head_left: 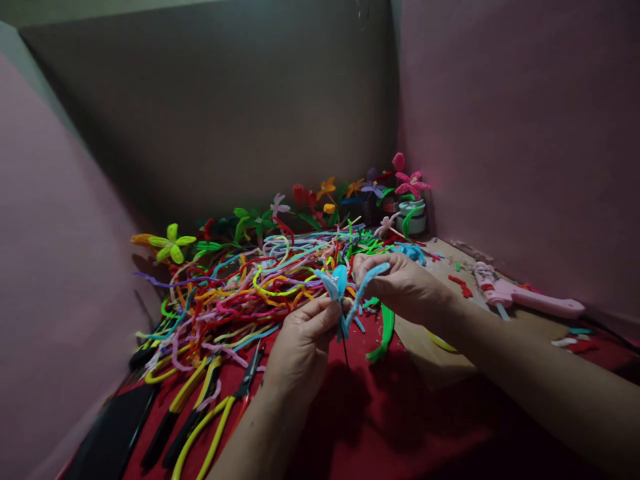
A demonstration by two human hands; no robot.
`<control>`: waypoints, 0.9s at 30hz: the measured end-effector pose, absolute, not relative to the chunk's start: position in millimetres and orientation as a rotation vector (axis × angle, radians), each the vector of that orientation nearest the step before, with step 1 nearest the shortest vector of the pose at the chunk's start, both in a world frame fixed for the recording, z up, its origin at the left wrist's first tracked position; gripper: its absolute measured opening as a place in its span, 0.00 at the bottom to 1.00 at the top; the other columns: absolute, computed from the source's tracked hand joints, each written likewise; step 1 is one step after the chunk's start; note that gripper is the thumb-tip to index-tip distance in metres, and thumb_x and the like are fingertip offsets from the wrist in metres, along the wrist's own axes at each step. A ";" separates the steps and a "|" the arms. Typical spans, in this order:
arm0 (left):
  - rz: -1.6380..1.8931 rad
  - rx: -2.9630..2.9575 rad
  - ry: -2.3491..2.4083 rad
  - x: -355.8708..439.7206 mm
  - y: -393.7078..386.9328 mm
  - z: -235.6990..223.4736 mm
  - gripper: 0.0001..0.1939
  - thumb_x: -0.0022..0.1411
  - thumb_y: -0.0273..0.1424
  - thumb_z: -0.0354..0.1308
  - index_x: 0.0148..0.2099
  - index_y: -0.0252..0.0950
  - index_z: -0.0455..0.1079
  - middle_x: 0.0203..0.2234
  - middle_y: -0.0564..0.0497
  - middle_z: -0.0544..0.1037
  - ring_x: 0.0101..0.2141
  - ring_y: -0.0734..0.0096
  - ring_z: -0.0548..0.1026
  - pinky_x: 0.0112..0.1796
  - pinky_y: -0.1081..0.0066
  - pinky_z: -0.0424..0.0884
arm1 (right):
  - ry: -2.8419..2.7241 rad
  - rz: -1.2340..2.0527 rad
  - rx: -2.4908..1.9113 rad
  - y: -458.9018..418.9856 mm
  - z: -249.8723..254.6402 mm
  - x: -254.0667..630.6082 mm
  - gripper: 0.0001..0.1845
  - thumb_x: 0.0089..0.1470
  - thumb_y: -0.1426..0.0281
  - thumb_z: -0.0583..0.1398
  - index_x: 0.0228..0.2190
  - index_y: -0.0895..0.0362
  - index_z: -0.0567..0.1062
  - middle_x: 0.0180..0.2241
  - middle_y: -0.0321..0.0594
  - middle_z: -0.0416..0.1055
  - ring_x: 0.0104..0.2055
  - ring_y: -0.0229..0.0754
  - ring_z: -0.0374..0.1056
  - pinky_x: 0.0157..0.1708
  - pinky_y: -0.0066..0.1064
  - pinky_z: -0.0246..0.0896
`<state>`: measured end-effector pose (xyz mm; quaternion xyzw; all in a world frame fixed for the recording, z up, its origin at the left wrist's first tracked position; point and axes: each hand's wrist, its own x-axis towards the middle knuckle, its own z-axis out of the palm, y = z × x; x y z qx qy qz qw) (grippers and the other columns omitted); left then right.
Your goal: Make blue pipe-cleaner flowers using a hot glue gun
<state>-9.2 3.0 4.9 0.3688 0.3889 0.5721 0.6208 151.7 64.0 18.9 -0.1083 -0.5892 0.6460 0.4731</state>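
Observation:
A light blue pipe-cleaner flower (341,280) stands upright near the middle, with a thin dark stem (345,352) showing below. My left hand (304,339) is closed in a pinch around the flower's base. At the flower's right side, my right hand (403,285) has its fingers pinched together at a blue petal (367,279) that bends outward. The exact contact of the right fingertips is partly hidden behind that petal. Below my right hand lies a green pipe-cleaner leaf (387,333) on the red cloth (395,407).
Many coloured pipe cleaners (240,293) are heaped behind and to the left. Yellow-handled scissors (220,420) and pliers (187,393) lie at left, beside a black flat object (117,427). A pink glue gun (530,297) rests on the board (425,353) at right. Finished flowers (173,245) line the back.

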 end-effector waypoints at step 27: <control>1.225 0.888 0.850 -3.6 -3.9 8.6 0.08 0.48 0.31 0.64 0.26 0.29 0.72 0.19 0.50 0.72 0.21 0.78 0.66 0.25 0.77 0.60 | -1.525 1.154 -0.354 49.4 6.8 139.4 0.05 0.45 0.71 0.64 0.21 0.54 0.75 0.24 0.33 0.61 0.28 0.34 0.57 0.30 0.30 0.53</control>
